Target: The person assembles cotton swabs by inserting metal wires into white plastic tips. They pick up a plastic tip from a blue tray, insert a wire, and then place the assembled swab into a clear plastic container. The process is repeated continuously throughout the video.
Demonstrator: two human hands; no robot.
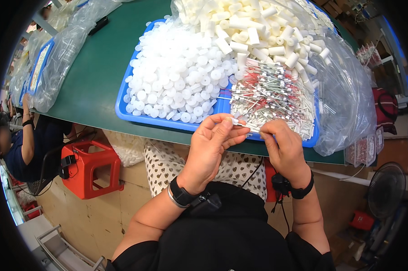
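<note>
In front of my body, above the near edge of a blue tray (156, 121), both my hands meet over small parts. My left hand (208, 147), palm turned up, pinches a small slim white piece (235, 121) between thumb and index finger. A thin pale stem runs from it toward my right hand (283, 144), whose thumb and fingertips are pressed together at the far end. What exactly those fingertips grip is mostly hidden. Just beyond, a pile of thin wired parts (269, 92) in red, white and grey lies in the tray's right section.
Translucent white discs (172, 72) fill the tray's left section. Cream foam cylinders (258, 27) heap up behind, with clear plastic bags (344, 90) at the right. A green table (88, 77) lies underneath. Left are a red stool (88, 169) and a seated person (25, 140); a fan (387, 189) stands right.
</note>
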